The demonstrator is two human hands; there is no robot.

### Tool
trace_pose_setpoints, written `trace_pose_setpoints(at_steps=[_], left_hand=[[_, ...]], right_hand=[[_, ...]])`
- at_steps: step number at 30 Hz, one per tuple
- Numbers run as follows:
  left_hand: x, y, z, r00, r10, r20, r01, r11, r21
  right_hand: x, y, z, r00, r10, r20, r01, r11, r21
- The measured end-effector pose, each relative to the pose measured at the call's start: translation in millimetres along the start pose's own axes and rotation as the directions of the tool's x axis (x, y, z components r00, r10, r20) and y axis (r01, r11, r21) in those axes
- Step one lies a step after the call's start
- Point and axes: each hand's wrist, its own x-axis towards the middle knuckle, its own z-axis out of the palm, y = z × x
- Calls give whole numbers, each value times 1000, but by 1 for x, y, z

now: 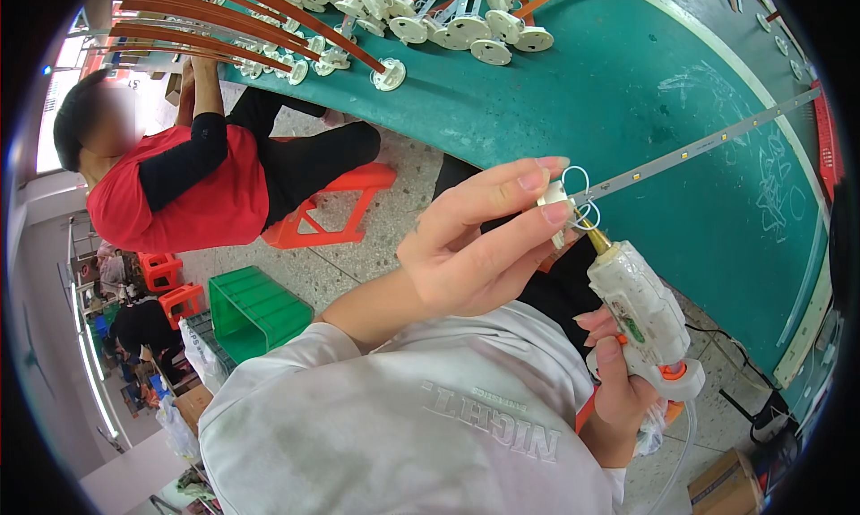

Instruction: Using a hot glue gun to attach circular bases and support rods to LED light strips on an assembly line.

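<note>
My left hand (488,242) pinches a small white round end cap (556,199) between thumb and fingers. Thin white wires (587,212) loop out of the cap to a long narrow LED strip (699,146), which stretches away to the upper right over the table. In my right hand (618,372) is a white, stained glue gun (638,304), gripped around its handle. Its brass-coloured nozzle points up at the cap and wires, at or very near them; whether it touches I cannot tell. A pale cord hangs below the gun.
The green table (537,112) carries a pile of white disc-ended strips (466,31) at its far side. To the left, a person in a red top (206,175) sits on an orange stool (336,201). A green crate (255,313) stands on the floor, and a cardboard box (726,484) lies lower right.
</note>
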Motion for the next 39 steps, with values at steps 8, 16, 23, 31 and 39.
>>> trace_pose_setpoints(at_steps=[8,16,23,31,39], left_hand=[[-2,-5,1,998,45,-33,-45,999,-4],[-3,-6,1,998,41,-44,-41,999,-10],[0,-2,-3,1000,27,5,-27,999,37],[1,-1,-5,1000,29,-5,-29,998,55],[-2,-3,-2,997,50,-53,-49,999,17]], right_hand=[[-5,13,2,991,-116,-73,105,985,-138],[-7,12,4,992,-77,-96,60,984,-170],[-9,15,1,993,-105,-52,91,969,-229],[-5,6,7,991,-128,-28,120,972,-200],[-5,8,8,989,-146,-21,140,971,-196]])
